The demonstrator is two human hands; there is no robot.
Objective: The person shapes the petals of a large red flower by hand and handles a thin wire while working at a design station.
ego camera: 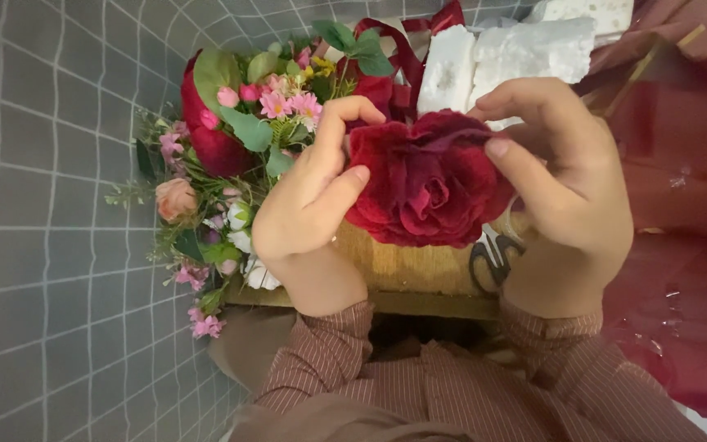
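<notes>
Between the person's two hands, over a low wooden board (403, 270), sits a large dark red fabric rose (427, 180), and the step in hand looks like shaping its petals. The left hand (308, 200) curls round the rose's left edge: the thumb presses against the outer petals and the forefinger arches over the top, so the grip is partly closed on the bloom. The right hand (562, 176) comes from the right, with the forefinger and thumb pinched on a petal at the upper right rim and the other fingers loosely bent behind. Both hands therefore hold the rose, neither one fully clenched.

Left of it, touching the left hand, lies a bunch of artificial flowers (231, 164) in pink, white and deep red with green leaves, spread over a grey gridded cloth (42, 245). Blocks of white foam (501, 57) lie at the far side, just beyond the rose, with a dark red ribbon (407, 49) beside them. Scissors (493, 258) rest on the board just under the right wrist. Sheer red wrapping (681, 245) fills the right side.

Judging from the pinch, the next move calls for a light pull on the petal while the left hand steadies the bloom, without tearing the fabric.
</notes>
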